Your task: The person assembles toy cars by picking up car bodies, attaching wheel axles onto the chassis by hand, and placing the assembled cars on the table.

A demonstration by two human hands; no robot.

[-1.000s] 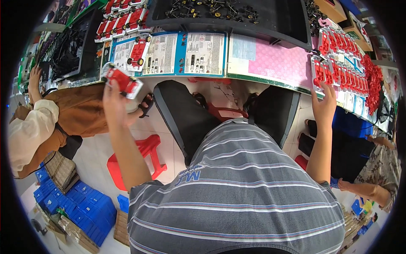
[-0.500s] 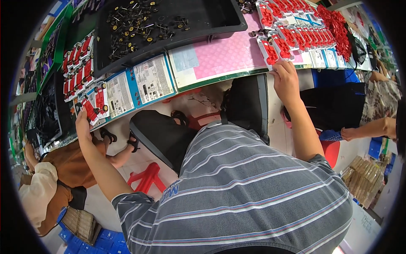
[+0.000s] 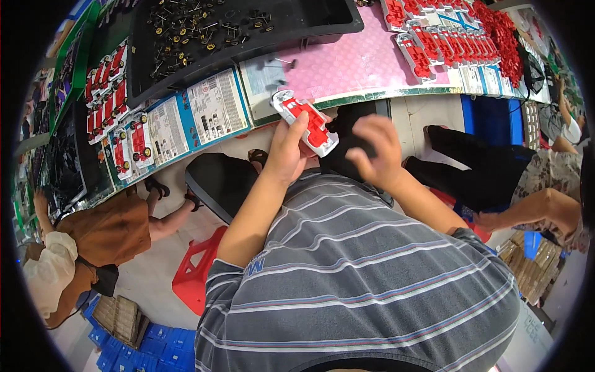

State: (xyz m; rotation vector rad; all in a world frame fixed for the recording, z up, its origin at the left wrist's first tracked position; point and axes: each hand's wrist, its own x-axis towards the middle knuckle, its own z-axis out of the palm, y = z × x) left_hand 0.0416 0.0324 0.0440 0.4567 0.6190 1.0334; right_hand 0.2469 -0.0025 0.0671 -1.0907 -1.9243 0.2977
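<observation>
A white and red toy car body (image 3: 317,133) lies tilted in my left hand (image 3: 289,149), its red inside up and my thumb across it. The hand holds it just off the table's near edge. To its right, my right hand (image 3: 379,149) is raised with fingers apart, slightly blurred, and nothing shows in it. On the table beyond the car body lie a wheel axle (image 3: 283,62) and another small dark part (image 3: 280,83). Toy cars with black wheels (image 3: 132,146) stand at the left, and rows of car bodies without wheels (image 3: 416,59) at the right.
A black tray (image 3: 248,60) with many loose wheel axles stands at the back. A heap of red parts (image 3: 499,43) lies at the far right. Co-workers sit at both sides, one in a brown garment (image 3: 102,226). A red stool (image 3: 195,273) stands on the floor.
Both hands have come in to the middle. My left hand has left the wheeled cars and now holds a car body. My right hand has left the rows at the right and is empty.
</observation>
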